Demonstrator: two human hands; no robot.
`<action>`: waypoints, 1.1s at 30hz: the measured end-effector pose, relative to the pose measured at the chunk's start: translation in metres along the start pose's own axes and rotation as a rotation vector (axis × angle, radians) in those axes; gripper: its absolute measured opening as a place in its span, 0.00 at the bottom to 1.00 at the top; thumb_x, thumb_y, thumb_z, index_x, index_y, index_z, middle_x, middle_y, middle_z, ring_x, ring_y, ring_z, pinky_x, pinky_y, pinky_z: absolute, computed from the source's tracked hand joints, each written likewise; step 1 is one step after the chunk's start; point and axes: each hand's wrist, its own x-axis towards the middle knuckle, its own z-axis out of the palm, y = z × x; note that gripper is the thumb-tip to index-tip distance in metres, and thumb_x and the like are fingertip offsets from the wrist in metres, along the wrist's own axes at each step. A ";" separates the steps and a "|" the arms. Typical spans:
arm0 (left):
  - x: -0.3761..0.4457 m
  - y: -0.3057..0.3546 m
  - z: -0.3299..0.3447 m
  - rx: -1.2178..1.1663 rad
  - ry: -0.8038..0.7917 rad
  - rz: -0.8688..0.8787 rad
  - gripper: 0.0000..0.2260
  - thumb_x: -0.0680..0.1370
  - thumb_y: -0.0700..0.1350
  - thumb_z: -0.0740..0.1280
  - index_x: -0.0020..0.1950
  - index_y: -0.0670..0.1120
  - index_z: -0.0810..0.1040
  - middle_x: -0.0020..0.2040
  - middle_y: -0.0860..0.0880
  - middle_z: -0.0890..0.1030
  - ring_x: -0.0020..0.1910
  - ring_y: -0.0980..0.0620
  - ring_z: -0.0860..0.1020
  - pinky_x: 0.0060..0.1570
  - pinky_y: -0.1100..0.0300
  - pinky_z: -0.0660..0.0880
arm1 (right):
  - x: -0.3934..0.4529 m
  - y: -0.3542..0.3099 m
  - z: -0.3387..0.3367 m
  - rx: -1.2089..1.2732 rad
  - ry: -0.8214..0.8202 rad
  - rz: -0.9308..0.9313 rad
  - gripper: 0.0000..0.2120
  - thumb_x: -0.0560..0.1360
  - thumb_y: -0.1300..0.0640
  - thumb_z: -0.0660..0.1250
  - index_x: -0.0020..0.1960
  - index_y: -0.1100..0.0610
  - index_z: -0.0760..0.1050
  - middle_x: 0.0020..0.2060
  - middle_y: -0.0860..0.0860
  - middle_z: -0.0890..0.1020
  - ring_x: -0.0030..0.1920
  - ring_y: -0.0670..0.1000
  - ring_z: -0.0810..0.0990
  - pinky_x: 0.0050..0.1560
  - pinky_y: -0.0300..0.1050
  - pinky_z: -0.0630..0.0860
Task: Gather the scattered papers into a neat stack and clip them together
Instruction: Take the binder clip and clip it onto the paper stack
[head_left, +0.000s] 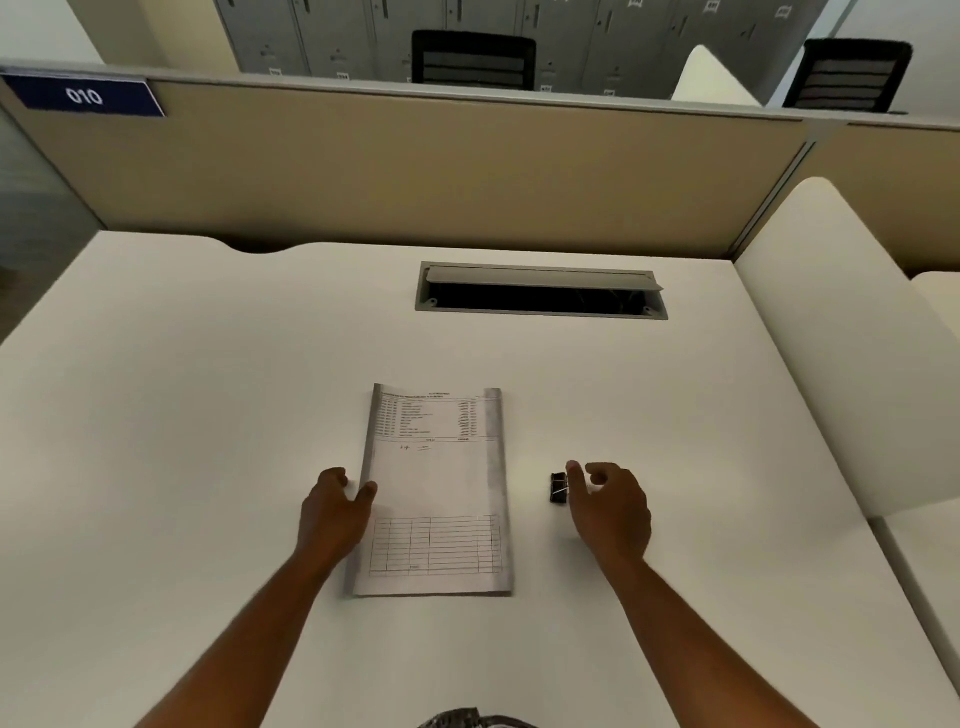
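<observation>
The left hand (332, 512) rests at the left edge of the stack of papers (436, 493), about halfway along its length, with the thumb lying on the top sheet and the fingers curled at the edge; whether they reach under the sheets cannot be told. The right hand (613, 512) is to the right of the stack, fingers loosely bent and holding nothing, its forefinger stretched out and touching or just over the black binder clip (559, 488); which of the two cannot be told. The clip lies on the white tabletop (208, 415), just beside the right edge of the papers but apart from them.

The papers lie squared up in one pile in the middle of the tabletop, long side running from near to far, with printed lines at the far end of the top sheet and a ruled table at the near end. Farther off, a grey cable hatch (540, 291) is set in the tabletop with its lid raised. Behind it stands a beige partition (415, 171), bearing a blue label (85, 96) marked 010 at the far left.
</observation>
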 end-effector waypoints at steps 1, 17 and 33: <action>0.000 0.000 0.002 0.006 -0.005 0.002 0.25 0.79 0.51 0.67 0.71 0.40 0.68 0.67 0.42 0.76 0.65 0.42 0.74 0.65 0.49 0.70 | -0.006 0.000 -0.001 -0.013 0.048 -0.036 0.16 0.77 0.39 0.66 0.57 0.50 0.79 0.55 0.47 0.80 0.54 0.53 0.80 0.49 0.46 0.72; 0.044 0.015 0.008 -0.138 -0.204 -0.025 0.08 0.81 0.45 0.60 0.56 0.44 0.76 0.57 0.43 0.80 0.53 0.44 0.79 0.56 0.49 0.77 | -0.065 -0.033 0.079 -0.106 -0.222 -0.424 0.19 0.77 0.58 0.70 0.67 0.50 0.79 0.68 0.44 0.71 0.68 0.49 0.68 0.64 0.42 0.73; 0.021 0.004 -0.025 -0.470 -0.302 0.186 0.10 0.84 0.44 0.54 0.59 0.53 0.74 0.56 0.51 0.81 0.54 0.49 0.82 0.52 0.49 0.81 | -0.021 -0.086 0.046 0.741 -0.605 0.019 0.15 0.75 0.62 0.74 0.61 0.56 0.80 0.57 0.55 0.86 0.56 0.59 0.85 0.56 0.54 0.83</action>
